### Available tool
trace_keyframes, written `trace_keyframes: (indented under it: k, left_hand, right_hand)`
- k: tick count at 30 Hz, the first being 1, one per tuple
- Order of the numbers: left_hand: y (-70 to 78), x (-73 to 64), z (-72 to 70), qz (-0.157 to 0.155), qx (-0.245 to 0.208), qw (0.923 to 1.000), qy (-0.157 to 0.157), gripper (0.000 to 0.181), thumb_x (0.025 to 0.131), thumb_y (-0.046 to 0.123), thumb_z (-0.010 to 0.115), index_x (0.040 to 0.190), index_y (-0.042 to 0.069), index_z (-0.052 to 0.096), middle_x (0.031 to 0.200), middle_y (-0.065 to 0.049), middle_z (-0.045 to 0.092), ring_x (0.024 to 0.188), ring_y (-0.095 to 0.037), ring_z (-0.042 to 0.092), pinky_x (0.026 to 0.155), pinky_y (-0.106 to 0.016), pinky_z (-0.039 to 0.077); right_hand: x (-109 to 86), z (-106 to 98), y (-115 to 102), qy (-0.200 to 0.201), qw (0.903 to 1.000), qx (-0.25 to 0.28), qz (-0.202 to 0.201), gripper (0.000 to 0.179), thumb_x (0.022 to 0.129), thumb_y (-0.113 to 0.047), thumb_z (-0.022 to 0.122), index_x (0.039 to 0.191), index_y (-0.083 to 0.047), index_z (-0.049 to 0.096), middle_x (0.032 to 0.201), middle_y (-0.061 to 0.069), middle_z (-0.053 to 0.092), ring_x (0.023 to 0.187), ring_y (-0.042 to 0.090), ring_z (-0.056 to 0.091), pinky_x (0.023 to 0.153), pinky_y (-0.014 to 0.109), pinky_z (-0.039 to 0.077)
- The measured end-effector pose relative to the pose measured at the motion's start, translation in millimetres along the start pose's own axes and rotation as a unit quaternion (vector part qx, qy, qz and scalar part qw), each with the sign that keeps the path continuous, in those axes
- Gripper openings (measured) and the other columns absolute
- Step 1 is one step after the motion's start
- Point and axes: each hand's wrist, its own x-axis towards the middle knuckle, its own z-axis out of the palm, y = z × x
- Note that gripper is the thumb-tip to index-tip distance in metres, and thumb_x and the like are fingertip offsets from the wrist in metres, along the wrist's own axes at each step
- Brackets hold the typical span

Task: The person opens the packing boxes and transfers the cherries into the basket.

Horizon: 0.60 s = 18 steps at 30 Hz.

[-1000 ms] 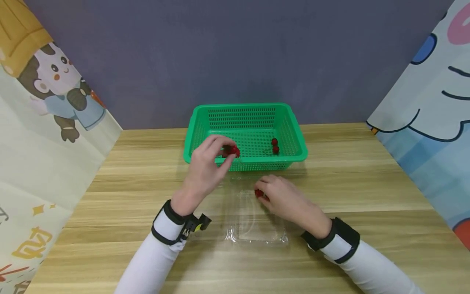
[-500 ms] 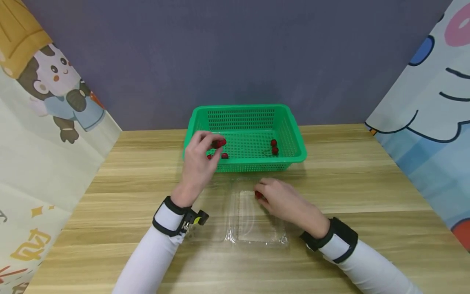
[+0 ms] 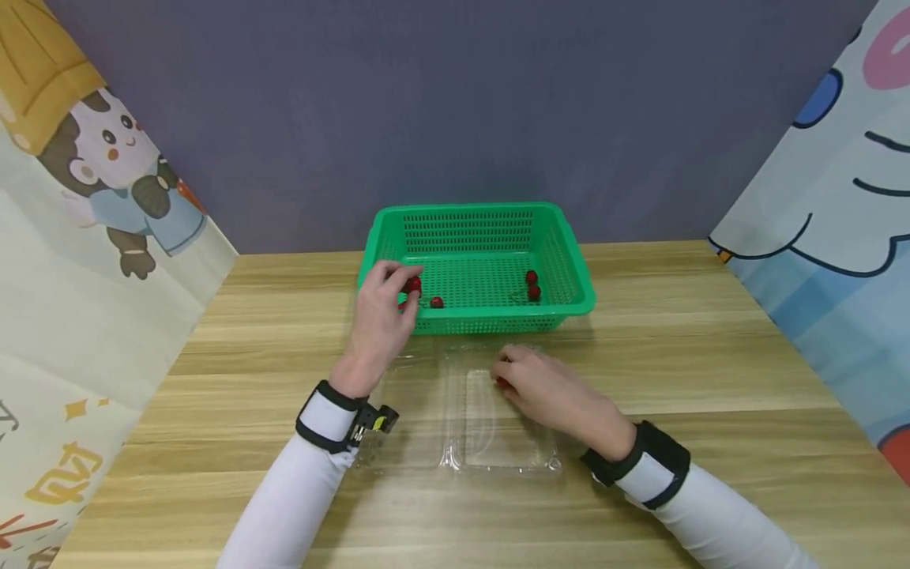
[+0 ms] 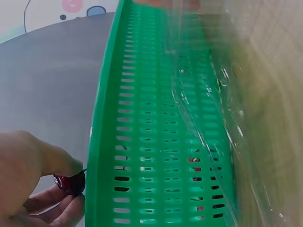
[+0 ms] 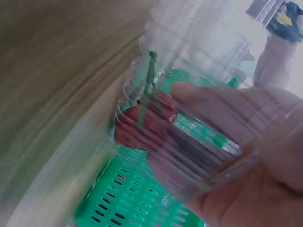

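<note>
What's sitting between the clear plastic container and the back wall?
The green basket stands there, with small red fruits inside it; the head view shows it beyond the clear container.

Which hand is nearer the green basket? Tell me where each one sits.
Left. The left hand is at the green basket's near left corner, pinching a red fruit over its rim. The right hand is lower down, in the clear plastic box.

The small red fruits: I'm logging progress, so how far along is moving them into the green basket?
Done: three small red fruits lie loose in the green perforated plastic basket. In hand: the left hand pinches another red fruit over the basket's near-left corner, and the right hand has a grip on one inside the clear plastic clamshell tray. Left: those two; no others show in the tray.
</note>
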Motion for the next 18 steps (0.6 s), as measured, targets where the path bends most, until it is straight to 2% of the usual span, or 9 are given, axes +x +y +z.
trace_keyframes:
  k: [7, 13, 18]
  left_hand:
    - [-5.1, -4.3, 1.5, -0.027, -0.006, 0.9996, -0.011, 0.027, 0.085, -0.007, 0.069, 0.111, -0.001, 0.07, 0.104, -0.013, 0.056, 0.092, -0.026, 0.058, 0.073, -0.028, 0.046]
    - [-8.2, -7.3, 0.1, -0.033, -0.013, 0.9994, -0.004, 0.024, 0.084, -0.008, 0.068, 0.107, -0.001, 0.07, 0.101, -0.012, 0.056, 0.085, -0.023, 0.06, 0.068, -0.025, 0.047]
    - [-8.8, -9.7, -2.3, -0.04, -0.003, 0.999, -0.016, 0.02, 0.083, -0.007, 0.069, 0.102, 0.001, 0.07, 0.101, -0.012, 0.055, 0.085, -0.024, 0.057, 0.068, -0.027, 0.045]
  right_hand:
    - [0.0, 3.7, 1.4, -0.004, 0.9999, 0.0, -0.015, 0.012, 0.086, -0.007, 0.075, 0.097, -0.009, 0.07, 0.09, 0.001, 0.061, 0.083, 0.018, 0.064, 0.072, 0.03, 0.05]
    - [0.2, 2.9, 1.5, -0.011, 0.9998, 0.008, -0.011, 0.016, 0.087, -0.006, 0.074, 0.102, -0.008, 0.07, 0.092, 0.002, 0.061, 0.083, 0.019, 0.065, 0.071, 0.03, 0.051]
    - [0.0, 1.4, 2.2, -0.021, 0.9992, 0.032, -0.007, 0.015, 0.089, -0.007, 0.073, 0.103, -0.008, 0.069, 0.094, 0.0, 0.06, 0.084, 0.015, 0.063, 0.07, 0.027, 0.05]
